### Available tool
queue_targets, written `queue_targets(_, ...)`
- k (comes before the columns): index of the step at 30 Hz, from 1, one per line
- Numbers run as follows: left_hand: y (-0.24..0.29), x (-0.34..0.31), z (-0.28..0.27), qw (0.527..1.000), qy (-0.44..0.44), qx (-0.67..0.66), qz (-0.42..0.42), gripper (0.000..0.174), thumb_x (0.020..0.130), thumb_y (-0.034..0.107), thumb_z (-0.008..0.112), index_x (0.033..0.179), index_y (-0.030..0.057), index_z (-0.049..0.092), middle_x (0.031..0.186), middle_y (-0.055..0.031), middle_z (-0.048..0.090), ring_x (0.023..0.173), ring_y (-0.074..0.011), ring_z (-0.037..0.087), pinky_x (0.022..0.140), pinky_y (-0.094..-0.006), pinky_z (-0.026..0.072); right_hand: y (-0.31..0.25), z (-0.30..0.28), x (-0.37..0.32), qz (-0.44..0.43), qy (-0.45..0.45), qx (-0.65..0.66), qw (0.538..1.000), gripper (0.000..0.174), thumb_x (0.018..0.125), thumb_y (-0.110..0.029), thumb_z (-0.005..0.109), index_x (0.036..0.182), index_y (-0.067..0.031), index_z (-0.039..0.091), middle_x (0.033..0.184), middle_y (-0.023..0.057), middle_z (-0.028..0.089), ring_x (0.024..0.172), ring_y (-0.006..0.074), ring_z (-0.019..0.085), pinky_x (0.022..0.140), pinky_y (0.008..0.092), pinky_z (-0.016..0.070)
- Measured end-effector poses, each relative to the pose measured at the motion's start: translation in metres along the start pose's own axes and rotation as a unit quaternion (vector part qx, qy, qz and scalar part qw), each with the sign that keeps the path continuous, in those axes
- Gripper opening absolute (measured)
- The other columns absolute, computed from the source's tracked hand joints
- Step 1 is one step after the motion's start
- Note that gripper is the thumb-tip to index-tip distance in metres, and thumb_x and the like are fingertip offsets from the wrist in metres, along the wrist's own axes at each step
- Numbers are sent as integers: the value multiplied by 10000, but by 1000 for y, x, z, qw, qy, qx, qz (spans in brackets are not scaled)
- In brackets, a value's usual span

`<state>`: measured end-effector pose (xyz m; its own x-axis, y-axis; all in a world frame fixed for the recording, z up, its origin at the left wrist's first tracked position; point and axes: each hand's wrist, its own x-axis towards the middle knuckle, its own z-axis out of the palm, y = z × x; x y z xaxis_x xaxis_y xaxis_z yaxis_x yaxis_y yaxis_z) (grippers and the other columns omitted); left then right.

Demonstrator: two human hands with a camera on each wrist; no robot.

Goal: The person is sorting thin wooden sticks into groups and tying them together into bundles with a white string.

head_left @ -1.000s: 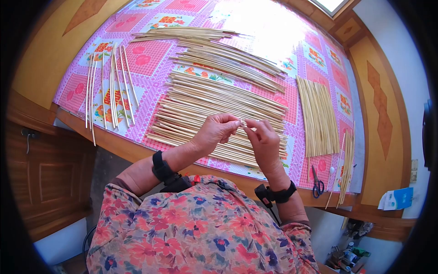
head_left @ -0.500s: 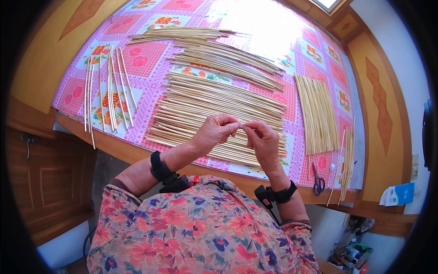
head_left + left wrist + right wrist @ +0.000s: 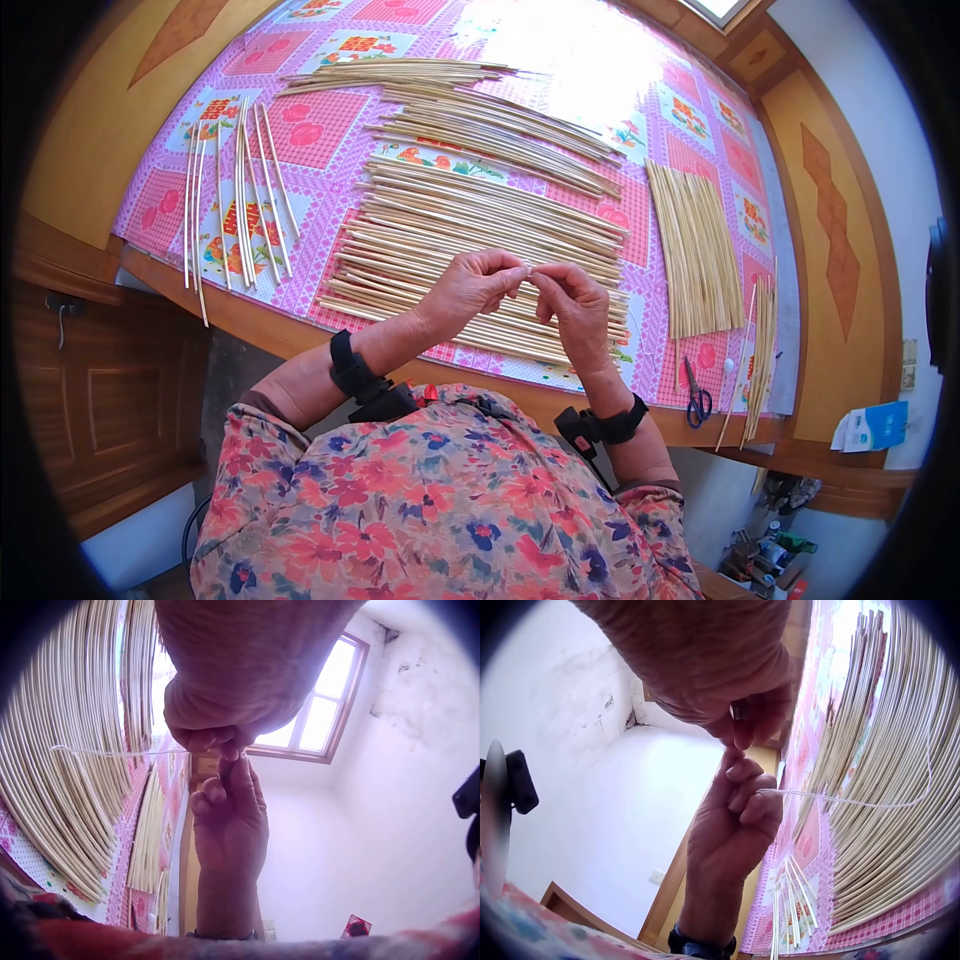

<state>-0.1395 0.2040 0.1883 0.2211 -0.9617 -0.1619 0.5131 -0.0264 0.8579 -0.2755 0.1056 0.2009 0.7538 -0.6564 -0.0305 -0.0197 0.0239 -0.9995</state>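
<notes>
Both hands meet fingertip to fingertip above a wide row of pale sticks (image 3: 480, 220) on the patterned cloth. The left hand (image 3: 474, 290) pinches a thin white thread (image 3: 855, 801), which trails from its curled fingers over the sticks in the right wrist view. The right hand (image 3: 576, 312) has thumb and forefinger pinched together against the left fingertips. What lies between the tips is too small to make out, probably thread. In the left wrist view the thread (image 3: 112, 753) runs out from beside the joined fingers.
Loose sticks (image 3: 243, 200) lie at the left, a flat stick bundle (image 3: 697, 255) at the right, with dark-handled scissors (image 3: 698, 404) and thin sticks (image 3: 760, 360) near the front edge. More sticks (image 3: 500, 125) lie farther back. A blue-white packet (image 3: 872, 428) is at far right.
The right hand has shifted slightly and its fingertips have come closer to the left ones. The head view has moved a little; the sticks lie as before.
</notes>
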Motion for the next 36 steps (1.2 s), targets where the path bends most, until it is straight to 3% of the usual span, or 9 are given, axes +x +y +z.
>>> queue_targets(3,-1,0,0,1000,-2,-13,1,130,881,143,535,932,27,567,663,28,479,491,-20,361,431,-161,305,2,1,3,-36,17,-25,999,106,838,-94,591,892,-2,599,590,-15,527,493,24,463,435,163,365)
queue_targets(9,2,0,-6,1000,-23,-1,-5,143,878,154,544,944,33,581,662,32,472,501,-17,358,440,-157,301,-8,-2,6,6,-30,-5,1000,121,846,-107,577,901,1,588,624,-3,542,504,34,471,445,169,383)
queue_targets(11,4,1,-9,998,-53,5,-16,151,872,169,556,938,39,597,664,35,482,516,-16,366,446,-155,300,-11,-2,7,63,-47,63,995,134,843,-121,582,902,-1,586,648,0,552,512,42,476,453,168,395)
queue_targets(18,11,0,-15,994,-58,95,-10,175,853,206,588,918,47,622,662,39,507,530,-14,383,449,-154,301,-5,-2,8,105,-63,89,988,134,841,-139,587,887,-13,577,639,-9,537,503,45,473,455,167,398)
queue_targets(24,8,1,-18,994,-53,92,-13,176,843,202,597,906,40,626,659,38,519,523,-13,388,443,-155,302,2,0,10,128,-68,130,981,154,838,-162,595,884,-17,569,670,2,549,497,52,479,433,169,396)
queue_targets(30,5,3,-17,997,-40,71,-12,162,836,192,602,884,38,621,660,36,520,512,-13,387,433,-154,301,6,4,10,135,-51,169,975,156,841,-163,592,896,-20,559,732,20,572,489,62,488,418,172,396)
queue_targets(33,4,3,-17,997,-34,66,-16,151,835,181,601,877,37,614,659,35,519,501,-13,383,420,-153,293,2,5,7,144,-1,169,975,156,846,-164,584,898,-20,555,749,25,575,494,65,499,418,172,400)
queue_targets(36,1,4,-18,997,-23,72,-7,141,836,170,598,880,36,608,661,34,519,493,-12,379,411,-152,287,0,5,3,90,24,116,989,133,844,-143,585,894,-22,561,727,23,573,499,57,510,417,173,403)
